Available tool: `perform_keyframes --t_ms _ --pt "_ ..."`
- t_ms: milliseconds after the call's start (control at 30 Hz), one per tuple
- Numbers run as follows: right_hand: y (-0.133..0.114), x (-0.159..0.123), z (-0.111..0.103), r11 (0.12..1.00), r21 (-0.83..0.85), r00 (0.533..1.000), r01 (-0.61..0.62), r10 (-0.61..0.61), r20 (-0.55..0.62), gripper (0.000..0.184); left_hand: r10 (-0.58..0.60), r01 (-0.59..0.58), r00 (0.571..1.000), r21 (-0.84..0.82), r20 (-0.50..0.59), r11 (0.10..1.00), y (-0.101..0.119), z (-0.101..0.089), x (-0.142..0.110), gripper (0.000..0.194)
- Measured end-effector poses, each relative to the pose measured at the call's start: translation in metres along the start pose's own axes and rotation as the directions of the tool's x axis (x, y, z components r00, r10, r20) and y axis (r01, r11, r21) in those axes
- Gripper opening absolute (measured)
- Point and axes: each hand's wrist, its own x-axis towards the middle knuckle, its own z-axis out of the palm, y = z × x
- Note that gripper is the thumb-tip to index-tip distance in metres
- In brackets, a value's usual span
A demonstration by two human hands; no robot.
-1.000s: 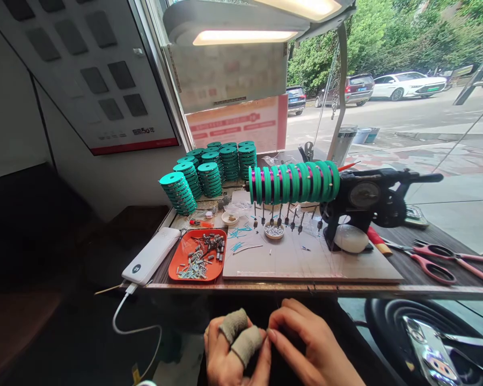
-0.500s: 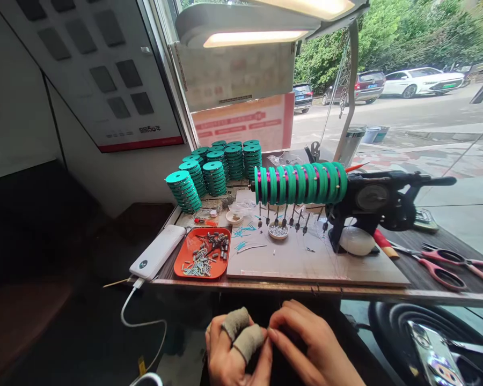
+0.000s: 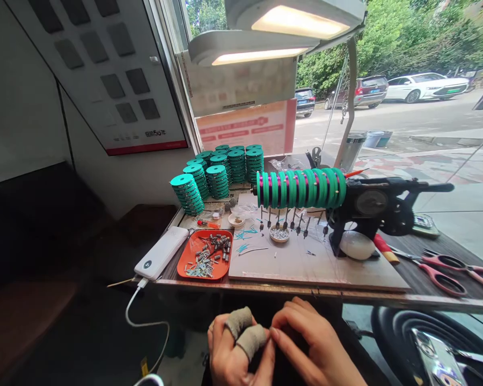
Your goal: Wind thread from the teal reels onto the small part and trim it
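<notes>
Below the table's front edge, my left hand (image 3: 241, 348) and my right hand (image 3: 312, 340) meet fingertip to fingertip. Grey-beige finger sleeves (image 3: 250, 342) cover two fingers of the left one. Both hands pinch closed; whatever lies between the fingertips is too small to make out. Beyond them on the table, a row of green spools (image 3: 301, 187) with purple line sits on a black hand-cranked winder (image 3: 372, 203). Several small dark weights (image 3: 285, 225) hang under the spools. A small bowl of silvery beads (image 3: 279, 234) stands beneath, on a pale board (image 3: 290, 273).
Left of the board lie an orange tray (image 3: 180, 265) of metal weights and a white power bank (image 3: 161, 252) with a cable. Stacked green spools (image 3: 187, 194) stand behind. Pink-handled scissors (image 3: 443, 279) are at right; a phone (image 3: 438, 356) lies lower right. Lamps (image 3: 301, 21) hang overhead.
The camera view has tilted slightly, so the table and spools appear a little lower and to the right. My hands stay pressed together at the fingertips, nearly unchanged.
</notes>
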Motion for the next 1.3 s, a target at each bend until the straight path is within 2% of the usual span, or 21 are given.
perform_keyframes --t_ms 133,333,500,867,1000,1100,1300 --pt "0.0 -0.001 -0.001 0.999 -0.043 1.0 0.016 -0.015 0.015 0.014 0.001 -0.001 1.0 0.013 0.021 1.0 -0.001 0.0 -0.002 0.007" --pt "0.004 0.003 -0.006 0.991 -0.118 0.996 0.062 -0.054 0.07 0.014 -0.014 0.008 0.994 0.052 0.11 0.999 -0.003 0.0 -0.002 0.008" --pt "0.004 0.0 -0.009 0.993 -0.112 0.995 0.045 -0.034 0.092 0.015 -0.034 0.026 0.988 0.056 0.148 0.998 0.001 -0.001 -0.002 0.01" --pt "0.003 -0.002 -0.011 0.995 -0.08 0.998 0.057 -0.055 0.016 0.015 -0.009 -0.014 0.977 0.108 0.213 0.994 0.009 0.0 0.007 0.009" --pt "0.003 -0.002 -0.009 0.998 -0.051 0.999 0.034 -0.032 0.036 0.016 -0.048 0.029 0.97 0.085 0.24 0.996 0.003 -0.001 0.001 0.007" --pt "0.003 -0.004 -0.006 1.0 -0.024 0.998 0.017 -0.016 0.056 0.015 -0.094 0.085 0.956 0.044 0.277 0.995 -0.002 -0.005 -0.005 0.018" --pt "0.001 -0.008 -0.001 0.998 0.054 0.997 -0.034 0.03 0.074 0.017 -0.294 0.312 0.91 -0.017 0.292 0.95 0.006 -0.011 -0.009 0.014"
